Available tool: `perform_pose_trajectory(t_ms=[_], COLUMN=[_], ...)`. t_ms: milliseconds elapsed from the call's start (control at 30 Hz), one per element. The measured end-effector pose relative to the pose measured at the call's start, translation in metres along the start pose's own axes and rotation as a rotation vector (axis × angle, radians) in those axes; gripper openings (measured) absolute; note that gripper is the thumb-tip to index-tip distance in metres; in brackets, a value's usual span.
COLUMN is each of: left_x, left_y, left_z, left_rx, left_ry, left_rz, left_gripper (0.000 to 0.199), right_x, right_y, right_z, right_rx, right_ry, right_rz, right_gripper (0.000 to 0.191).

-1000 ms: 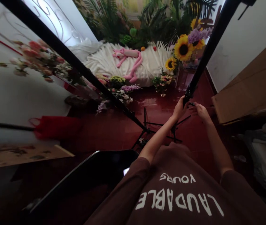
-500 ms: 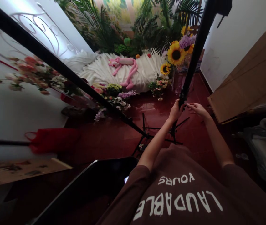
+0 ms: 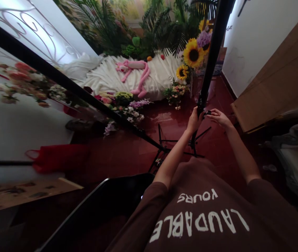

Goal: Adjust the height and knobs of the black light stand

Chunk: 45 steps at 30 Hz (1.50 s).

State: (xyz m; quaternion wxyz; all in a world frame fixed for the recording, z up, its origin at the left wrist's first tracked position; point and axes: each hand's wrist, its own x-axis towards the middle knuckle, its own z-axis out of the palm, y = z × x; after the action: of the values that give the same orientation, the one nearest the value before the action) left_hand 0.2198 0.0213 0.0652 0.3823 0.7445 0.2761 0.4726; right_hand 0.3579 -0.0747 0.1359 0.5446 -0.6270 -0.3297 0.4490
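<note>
A black light stand (image 3: 211, 57) rises from the floor in front of me, its tripod legs spread on the red tiles. My left hand (image 3: 195, 120) is wrapped round its pole just below a joint collar. Just to the right, my right hand (image 3: 219, 118) pinches a small black knob (image 3: 208, 112) at the pole's side with thumb and fingers. A second black pole (image 3: 67, 82) slants across the view from upper left down to its own legs near the first stand.
A white-draped bench (image 3: 162, 75) with a pink plush toy (image 3: 134, 66) stands ahead, among sunflowers (image 3: 193, 54) and palm leaves. Wooden board (image 3: 272, 77) leans at right. A red bag (image 3: 59, 158) hangs at left; a large black panel (image 3: 104, 206) sits near my left side.
My view has shifted slightly, so the scene sits a little more to the left. The fingers of my right hand have changed position a little at the knob; my left hand keeps its hold.
</note>
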Motion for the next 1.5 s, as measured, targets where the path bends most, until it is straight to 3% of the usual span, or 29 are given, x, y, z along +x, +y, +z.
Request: perform_pose_trajectory(t_ms=[167, 333, 367, 433, 533, 633, 767, 967, 1100, 1233, 1500], left_x=[0.0, -0.001, -0.002, -0.002, -0.002, 0.001, 0.004, 0.002, -0.001, -0.001, 0.0], left_y=[0.001, 0.004, 0.004, 0.001, -0.006, -0.013, -0.016, -0.01, 0.0, 0.006, 0.007], left_z=[-0.001, -0.002, -0.002, -0.001, 0.002, 0.003, 0.003, 0.003, 0.001, -0.001, 0.001], left_rx=[-0.02, -0.04, -0.044, -0.058, -0.086, -0.092, -0.057, -0.036, -0.058, -0.077, -0.06], left_ry=[0.001, 0.001, -0.003, -0.015, -0.037, -0.056, -0.084, -0.053, -0.051, -0.039, 0.011], left_rz=[-0.006, -0.021, -0.022, -0.021, -0.018, -0.002, 0.031, 0.026, -0.016, -0.051, -0.091], left_gripper=[0.048, 0.047, 0.046, 0.046, 0.047, 0.051, 0.058, 0.059, 0.05, 0.046, 0.046], right_x=[0.009, 0.005, 0.003, -0.001, 0.003, 0.016, 0.033, 0.043, 0.047, 0.05, 0.052], right_y=[0.007, -0.003, -0.006, -0.014, -0.021, -0.023, -0.025, -0.044, -0.081, -0.114, -0.116], right_z=[0.007, 0.019, 0.022, 0.033, 0.054, 0.075, 0.09, 0.098, 0.102, 0.1, 0.097], right_rx=[-0.128, -0.186, -0.206, -0.281, -0.452, -0.543, -0.468, -0.313, -0.274, -0.25, -0.287], right_ry=[0.162, 0.324, 0.313, 0.248, 0.166, 0.225, 0.342, 0.284, 0.343, 0.297, 0.23], right_rz=[-0.197, -0.369, -0.418, -0.49, -0.508, -0.472, -0.423, -0.495, -0.619, -0.721, -0.722], right_gripper=[0.017, 0.01, 0.01, 0.028, 0.043, 0.036, 0.038, 0.05, 0.05, 0.05, 0.052])
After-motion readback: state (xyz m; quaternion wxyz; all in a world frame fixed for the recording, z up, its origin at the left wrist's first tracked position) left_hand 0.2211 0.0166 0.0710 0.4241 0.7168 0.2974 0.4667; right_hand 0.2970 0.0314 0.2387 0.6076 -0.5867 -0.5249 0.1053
